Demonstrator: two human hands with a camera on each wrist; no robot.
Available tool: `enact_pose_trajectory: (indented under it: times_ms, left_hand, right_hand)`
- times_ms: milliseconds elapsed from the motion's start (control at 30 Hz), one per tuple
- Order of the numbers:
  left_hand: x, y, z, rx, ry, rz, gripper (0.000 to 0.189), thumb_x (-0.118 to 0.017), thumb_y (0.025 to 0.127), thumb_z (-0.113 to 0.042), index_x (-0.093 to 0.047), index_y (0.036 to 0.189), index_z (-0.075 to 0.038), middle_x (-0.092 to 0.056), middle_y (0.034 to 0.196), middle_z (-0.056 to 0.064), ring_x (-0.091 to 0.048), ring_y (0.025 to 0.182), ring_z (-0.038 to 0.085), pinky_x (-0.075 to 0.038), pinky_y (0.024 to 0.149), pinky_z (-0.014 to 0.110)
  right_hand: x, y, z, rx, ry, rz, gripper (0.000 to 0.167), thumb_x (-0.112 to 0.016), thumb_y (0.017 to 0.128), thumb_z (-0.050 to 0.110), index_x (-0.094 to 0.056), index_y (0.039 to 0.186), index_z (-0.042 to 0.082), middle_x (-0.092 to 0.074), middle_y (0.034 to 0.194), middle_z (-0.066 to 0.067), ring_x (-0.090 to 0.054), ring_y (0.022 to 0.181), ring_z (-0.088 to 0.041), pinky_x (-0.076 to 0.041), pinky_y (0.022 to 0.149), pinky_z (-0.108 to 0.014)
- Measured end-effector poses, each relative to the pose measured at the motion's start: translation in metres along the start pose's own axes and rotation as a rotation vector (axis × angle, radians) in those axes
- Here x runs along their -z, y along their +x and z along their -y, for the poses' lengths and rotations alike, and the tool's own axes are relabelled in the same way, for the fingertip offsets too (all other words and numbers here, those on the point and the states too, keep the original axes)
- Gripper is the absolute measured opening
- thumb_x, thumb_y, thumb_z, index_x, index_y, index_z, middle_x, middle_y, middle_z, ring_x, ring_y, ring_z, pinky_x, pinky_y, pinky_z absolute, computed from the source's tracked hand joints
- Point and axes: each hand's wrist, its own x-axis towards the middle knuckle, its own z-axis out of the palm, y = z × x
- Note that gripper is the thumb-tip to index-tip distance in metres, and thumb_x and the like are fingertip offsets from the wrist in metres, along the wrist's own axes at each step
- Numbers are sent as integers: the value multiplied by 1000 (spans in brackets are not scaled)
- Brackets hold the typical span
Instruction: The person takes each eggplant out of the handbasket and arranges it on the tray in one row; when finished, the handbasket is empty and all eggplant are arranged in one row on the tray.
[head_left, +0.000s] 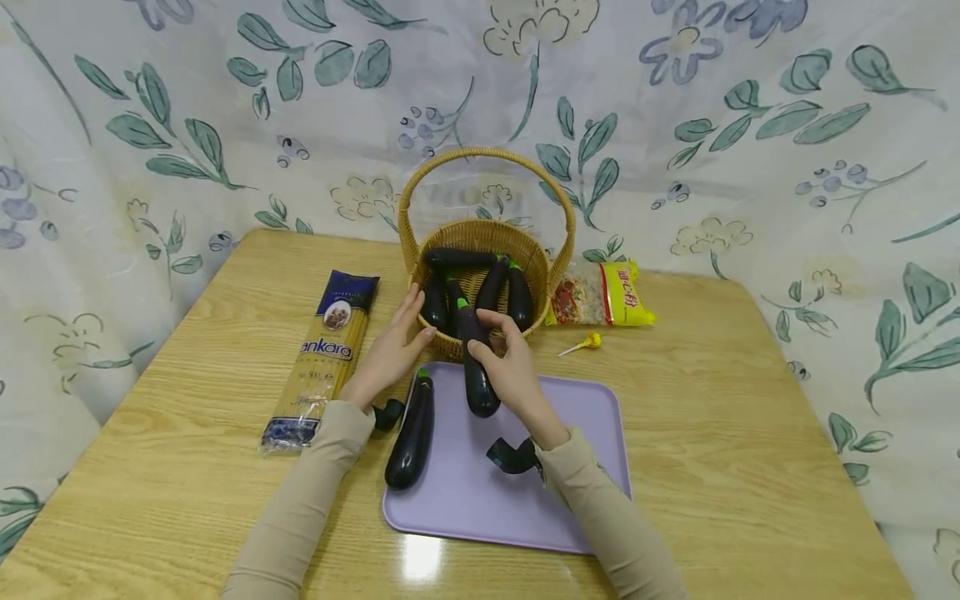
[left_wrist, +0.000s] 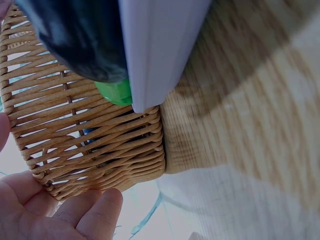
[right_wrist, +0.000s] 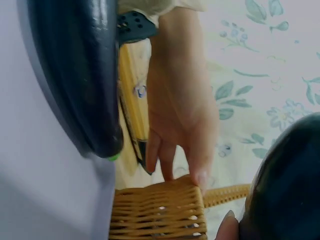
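Observation:
My right hand grips a dark eggplant by its middle, tilted over the front rim of the wicker basket; in the right wrist view this eggplant looms close at the right. My left hand rests against the basket's left front side with its fingers fairly straight; the left wrist view shows its fingertips at the woven wall. Several eggplants lie inside the basket. Another eggplant lies along the left side of the lilac tray.
Left of the tray lies a pack of spaghetti. A yellow and clear food bag sits right of the basket, with a yellow lollipop in front of it. A floral curtain hangs behind the wooden table.

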Motion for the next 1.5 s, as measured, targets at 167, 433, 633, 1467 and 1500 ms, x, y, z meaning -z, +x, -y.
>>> enact_pose_trajectory:
  times_ms: [167,433,633,1467,1500]
  left_hand:
    - [0,0,1,3,2,-4,68,-46,103,-35,-10,157,-15,4,165,-4,-7,152,29,-17,119,57]
    - [1,1,0,1,6,-4,68,-46,103,-35,-9,157,-16,4,165,-5,-7,152,30,-17,119,58]
    - [1,0,-2,6,2,1,68,-46,103,-34,-10,157,-13,5,165,-5,-8,152,31,-18,118,59]
    - [0,-1,0,-32,10,-24,68,-46,103,-34,-13,156,-8,0,166,4,-10,151,34,-19,118,58]
    - [0,-1,0,-35,11,-23,68,-46,103,-34,-13,156,-8,0,166,4,-10,151,34,-20,118,59]
  right_hand:
    - [-6,-2,-1,16,-8,-9,42,-59,91,12,-54,133,10,-53,134,-12,-58,101,-28,-49,80,-26]
    - [-5,-6,-1,12,-15,-14,43,-58,90,12,-54,133,11,-52,135,-12,-57,100,-28,-49,80,-27]
    - [-4,-13,-4,13,-17,-15,43,-58,91,12,-54,134,10,-54,135,-12,-58,101,-27,-49,81,-29]
    - [-32,-57,-20,1,-99,32,57,-58,89,12,-39,142,4,-49,133,-15,-54,105,-29,-48,84,-37]
    - [-33,-57,-21,-5,-102,28,57,-57,88,12,-39,142,4,-50,132,-15,-54,104,-28,-48,83,-37]
